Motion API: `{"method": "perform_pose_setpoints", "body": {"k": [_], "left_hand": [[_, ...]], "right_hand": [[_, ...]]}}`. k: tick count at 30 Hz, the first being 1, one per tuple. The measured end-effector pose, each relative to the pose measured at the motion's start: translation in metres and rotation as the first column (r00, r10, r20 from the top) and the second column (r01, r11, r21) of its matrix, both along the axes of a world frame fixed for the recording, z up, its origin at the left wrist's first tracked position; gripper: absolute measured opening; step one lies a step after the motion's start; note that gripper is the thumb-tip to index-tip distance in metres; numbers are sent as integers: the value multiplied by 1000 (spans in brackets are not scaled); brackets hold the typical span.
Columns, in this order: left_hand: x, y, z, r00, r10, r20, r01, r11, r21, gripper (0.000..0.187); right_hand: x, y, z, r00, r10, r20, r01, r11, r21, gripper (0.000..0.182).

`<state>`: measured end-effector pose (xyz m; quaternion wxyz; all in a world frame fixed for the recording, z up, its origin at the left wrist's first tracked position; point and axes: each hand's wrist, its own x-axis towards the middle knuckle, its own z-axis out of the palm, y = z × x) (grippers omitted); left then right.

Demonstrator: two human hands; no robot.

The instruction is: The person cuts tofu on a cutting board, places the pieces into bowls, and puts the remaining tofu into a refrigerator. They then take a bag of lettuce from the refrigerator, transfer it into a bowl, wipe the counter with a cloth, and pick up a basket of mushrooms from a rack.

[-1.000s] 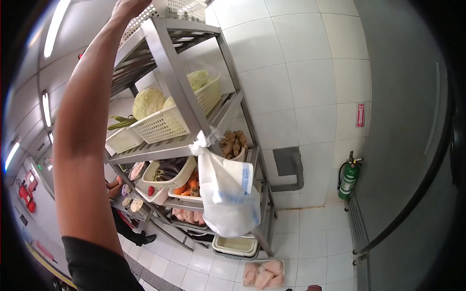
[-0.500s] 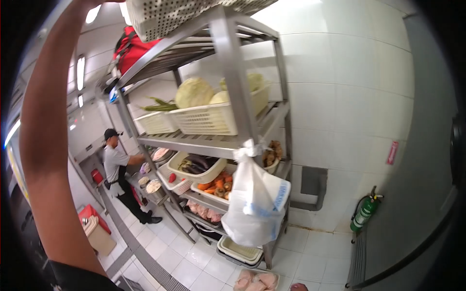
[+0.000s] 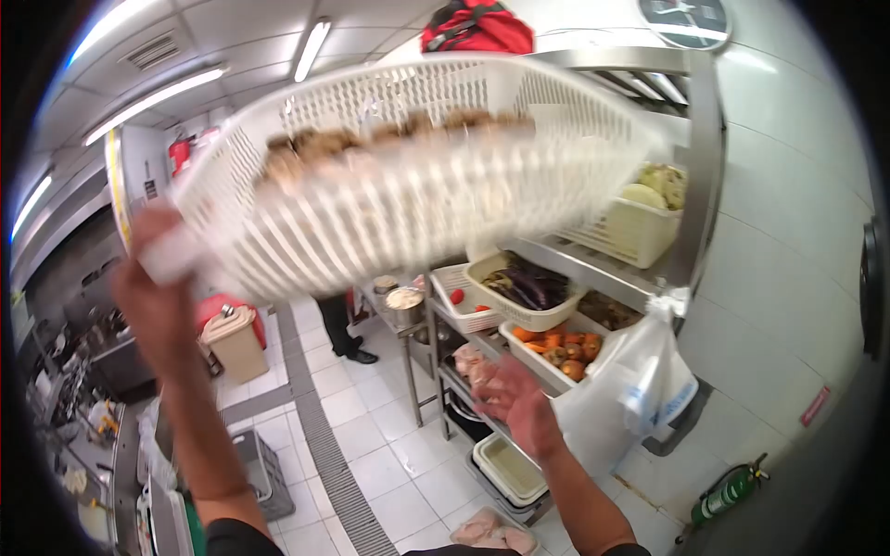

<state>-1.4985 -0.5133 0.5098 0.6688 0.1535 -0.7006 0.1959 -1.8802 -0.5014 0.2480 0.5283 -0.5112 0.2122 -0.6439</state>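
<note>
White plastic basket (image 3: pixel 408 176): long, slotted walls, perforated base, blurred with motion. It tilts, the end by the left hand lower, the far end higher toward the shelf rack (image 3: pixel 691 157). Brownish lumps show through the slots along its upper part; too blurred to identify.

Left hand (image 3: pixel 158 287): raised overhead, arm running up from the lower frame, forearm near vertical. Fingers closed on the basket's lower left rim, the basket spreading up and to the right of them. The exact grip is smeared by blur.

Right hand (image 3: pixel 514 403): lower, below the basket and well apart from it, palm turned up, fingers spread wide and holding nothing. Forearm comes in from the bottom right.

Around the right fingers: just behind them a steel rack tier with pale pink meat (image 3: pixel 468 361). Above and to the right, a tray of orange and red vegetables (image 3: pixel 556 347), and beyond it a tray of dark aubergines (image 3: pixel 528 287). A white plastic bag (image 3: pixel 649 380) hangs tied to the rack post, right of the fingers. Below them, a cream tub (image 3: pixel 510 468) on the lowest tier and a tray of raw chicken (image 3: pixel 487 528) on the tiled floor.

Above the basket, a red bag (image 3: pixel 477 28) on the top shelf. Past the left fingers, low, a bin with a red lid (image 3: pixel 232 338).
</note>
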Motion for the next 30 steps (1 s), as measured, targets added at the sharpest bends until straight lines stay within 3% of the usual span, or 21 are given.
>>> {"method": "perform_pose_setpoints", "body": {"k": [1,2,3,5,6,7,11,17,20,23,27,30], "left_hand": [[-22,12,-41,974,219,-49,-224,967,-123,19],[-26,8,-80,962,274,-8,-270,942,-197,22],[-22,-4,-121,986,150,80,-138,982,-132,27],[-26,2,-172,973,151,175,-160,986,36,35],[-19,-3,-195,968,165,189,-183,980,80,35],[-14,-5,-211,968,176,181,-194,977,93,34],[-3,-2,-241,953,202,227,-239,960,145,34],[1,-8,-247,955,192,228,-237,953,190,33],[0,-8,-253,959,176,223,-224,952,209,33],[-1,3,-264,951,179,251,-241,939,245,33],[5,31,-283,919,106,379,-231,925,302,33],[9,63,-303,889,120,441,-302,879,369,31]], "right_hand": [[15,-7,14,955,128,268,-93,986,-139,96],[23,-14,29,847,274,456,-208,960,-190,94],[26,-24,35,775,259,577,-198,966,-167,99],[35,-43,29,586,286,758,-301,946,-124,103],[41,-52,15,729,172,663,-198,979,-35,107],[46,-54,5,748,220,626,-235,970,-59,110],[58,-65,-18,774,228,591,-296,955,19,111],[63,-65,-10,792,196,579,-263,964,34,108],[62,-62,-15,858,96,505,-167,981,97,108],[57,-54,-41,880,-183,439,37,947,319,101],[59,-21,-83,787,-68,613,-127,955,269,92],[69,-7,-102,785,36,619,-215,952,218,94]]}}
